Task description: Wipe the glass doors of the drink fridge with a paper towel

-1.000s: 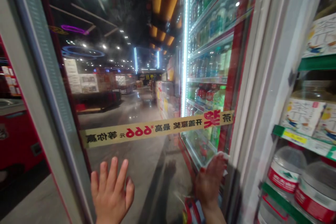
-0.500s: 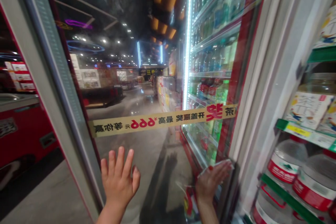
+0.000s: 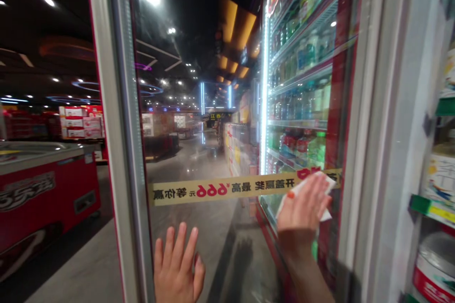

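My right hand (image 3: 303, 213) presses a white cloth (image 3: 327, 214) flat against the glass door (image 3: 213, 241) of a drinks cooler, over the right end of a yellow printed promotional strip (image 3: 241, 189). My left hand (image 3: 178, 265) rests lower on the same pane, palm forward, fingers spread and holding nothing. Behind the glass, shelves of bottled drinks (image 3: 298, 80) stand lit at the right.
A pale door frame (image 3: 119, 128) stands left of my hands, and a white door post (image 3: 373, 104) stands to the right. Beyond it are shelves with a large water jug (image 3: 435, 270). A red chest freezer (image 3: 42, 194) and stacked boxes (image 3: 81, 123) line the polished store floor.
My right hand has moved up the glass with the cloth and now covers the strip's right end. The door frame sits further right in view, and more of the store shows at left.
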{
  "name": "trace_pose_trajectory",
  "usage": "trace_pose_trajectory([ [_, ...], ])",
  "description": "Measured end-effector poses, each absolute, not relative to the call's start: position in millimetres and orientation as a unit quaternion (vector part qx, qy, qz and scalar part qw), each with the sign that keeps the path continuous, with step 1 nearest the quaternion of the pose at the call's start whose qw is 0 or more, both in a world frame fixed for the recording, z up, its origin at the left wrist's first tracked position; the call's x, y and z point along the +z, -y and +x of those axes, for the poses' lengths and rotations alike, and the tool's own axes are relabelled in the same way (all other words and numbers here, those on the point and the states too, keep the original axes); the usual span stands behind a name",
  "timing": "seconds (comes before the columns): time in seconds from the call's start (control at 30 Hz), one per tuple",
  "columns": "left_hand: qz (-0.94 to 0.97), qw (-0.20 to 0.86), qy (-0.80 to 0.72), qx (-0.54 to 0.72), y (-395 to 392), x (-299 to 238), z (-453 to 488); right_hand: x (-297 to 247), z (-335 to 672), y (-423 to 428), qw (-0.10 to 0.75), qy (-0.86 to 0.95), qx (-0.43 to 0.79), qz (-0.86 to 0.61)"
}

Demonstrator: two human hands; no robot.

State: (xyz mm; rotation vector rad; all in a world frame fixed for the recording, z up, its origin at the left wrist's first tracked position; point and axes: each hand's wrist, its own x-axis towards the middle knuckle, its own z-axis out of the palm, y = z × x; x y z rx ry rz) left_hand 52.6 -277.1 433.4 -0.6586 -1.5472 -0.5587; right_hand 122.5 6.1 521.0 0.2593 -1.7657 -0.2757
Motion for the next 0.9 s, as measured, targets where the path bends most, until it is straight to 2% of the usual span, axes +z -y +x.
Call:
trace_pose_trajectory([
  [0.2, -0.292, 0.631, 0.679, -0.238, 277, 436, 55, 535, 121, -6, 0.605, 0.787, -0.11, 0.046],
  [0.33, -0.297, 0.624, 0.676, -0.257, 274, 434, 55, 580, 128, -47, 0.679, 0.727, -0.026, -0.099],
  [0.43, -0.293, 0.623, 0.675, -0.264, 273, 433, 55, 617, 118, -22, 0.715, 0.683, 0.037, -0.142],
  [0.5, -0.293, 0.622, 0.676, -0.265, 273, 433, 55, 619, 103, 35, 0.7, 0.71, 0.006, -0.071],
  [0.6, -0.299, 0.63, 0.666, -0.264, 274, 434, 55, 599, 84, 122, 0.626, 0.74, -0.136, 0.207],
  [0.67, -0.299, 0.633, 0.663, -0.264, 274, 434, 56, 591, 82, 137, 0.585, 0.733, -0.185, 0.294],
  [0.73, -0.299, 0.627, 0.67, -0.262, 274, 435, 55, 603, 89, 105, 0.598, 0.746, -0.17, 0.238],
  [0.9, -0.301, 0.628, 0.668, -0.261, 273, 433, 53, 691, 105, -8, 0.706, 0.703, 0.01, -0.09],
])
